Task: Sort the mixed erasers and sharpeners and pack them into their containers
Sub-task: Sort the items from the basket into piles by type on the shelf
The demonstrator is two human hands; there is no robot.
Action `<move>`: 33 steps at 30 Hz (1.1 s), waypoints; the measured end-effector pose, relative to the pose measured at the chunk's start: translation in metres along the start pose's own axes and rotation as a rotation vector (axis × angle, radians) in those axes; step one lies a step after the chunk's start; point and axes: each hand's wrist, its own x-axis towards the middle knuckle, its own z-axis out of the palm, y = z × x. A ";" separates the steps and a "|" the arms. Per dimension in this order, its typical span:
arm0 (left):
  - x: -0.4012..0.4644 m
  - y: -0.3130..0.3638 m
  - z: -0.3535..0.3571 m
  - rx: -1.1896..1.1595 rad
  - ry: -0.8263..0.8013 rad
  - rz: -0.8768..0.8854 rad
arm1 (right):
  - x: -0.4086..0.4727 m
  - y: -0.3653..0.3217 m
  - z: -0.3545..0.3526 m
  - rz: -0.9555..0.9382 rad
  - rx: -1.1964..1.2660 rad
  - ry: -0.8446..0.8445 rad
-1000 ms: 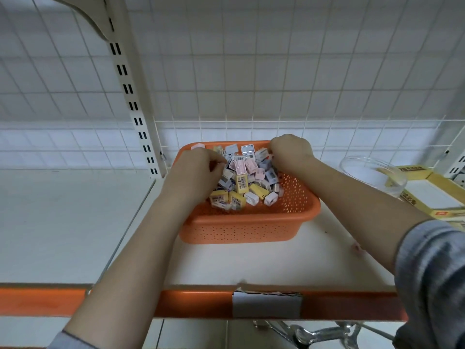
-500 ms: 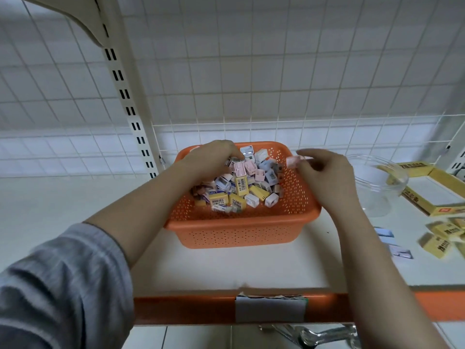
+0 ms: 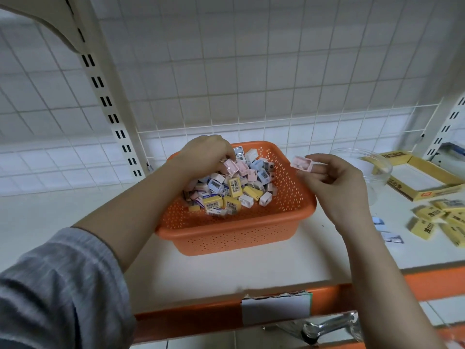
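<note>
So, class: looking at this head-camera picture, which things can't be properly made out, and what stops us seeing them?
- Left hand: fingertips buried in the orange basket; its grip is unclear.
- Clear tub: partly behind the right hand, which holds a pink sharpener.
- Yellow erasers: cut by the right edge, print blurred.
- Barcodes: too small.

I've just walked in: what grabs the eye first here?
The bright orange basket in the middle of the white shelf, heaped with small pastel and yellow erasers and sharpeners. The left hand digs into the heap, while the right hand pinches a pink sharpener above the basket's right rim, near a clear tub.
</note>
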 end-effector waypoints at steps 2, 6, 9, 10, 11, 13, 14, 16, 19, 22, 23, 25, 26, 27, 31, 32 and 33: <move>-0.003 0.000 -0.006 -0.038 0.037 -0.054 | -0.002 -0.003 -0.002 -0.035 0.008 0.018; -0.013 0.023 -0.029 -0.147 0.130 -0.131 | -0.002 -0.006 -0.016 -0.081 -0.044 0.051; -0.020 0.056 -0.046 -0.257 0.213 -0.162 | 0.002 -0.004 -0.041 -0.114 -0.114 0.125; -0.021 0.070 -0.049 -0.300 0.244 -0.166 | 0.005 -0.001 -0.052 -0.125 -0.145 0.158; -0.022 0.083 -0.051 -0.348 0.274 -0.171 | 0.008 0.003 -0.066 -0.130 -0.181 0.186; -0.022 0.113 -0.052 -0.437 0.318 -0.186 | 0.017 0.016 -0.095 -0.103 -0.264 0.207; -0.020 0.128 -0.050 -0.469 0.330 -0.197 | 0.021 0.024 -0.109 -0.079 -0.308 0.187; -0.015 0.157 -0.043 -0.500 0.336 -0.217 | 0.029 0.042 -0.134 -0.048 -0.434 0.096; -0.011 0.201 -0.035 -0.521 0.299 -0.300 | 0.038 0.061 -0.158 -0.031 -0.620 -0.094; -0.015 0.238 -0.031 -0.557 0.269 -0.383 | 0.041 0.071 -0.170 -0.025 -0.753 -0.229; -0.017 0.249 -0.029 -0.565 0.259 -0.407 | 0.042 0.073 -0.172 -0.036 -0.790 -0.253; -0.023 0.266 -0.026 -0.579 0.247 -0.464 | 0.044 0.076 -0.173 -0.048 -0.851 -0.300; -0.027 0.274 -0.023 -0.584 0.245 -0.492 | 0.045 0.077 -0.172 -0.045 -0.870 -0.338; -0.031 0.280 -0.020 -0.588 0.243 -0.519 | 0.047 0.078 -0.172 -0.045 -0.885 -0.380; -0.041 0.294 -0.007 -0.589 0.198 -0.602 | 0.053 0.081 -0.173 -0.073 -0.885 -0.467; -0.041 0.296 -0.005 -0.588 0.179 -0.612 | 0.052 0.080 -0.175 -0.087 -0.869 -0.461; -0.041 0.298 -0.003 -0.587 0.162 -0.616 | 0.051 0.079 -0.177 -0.104 -0.850 -0.445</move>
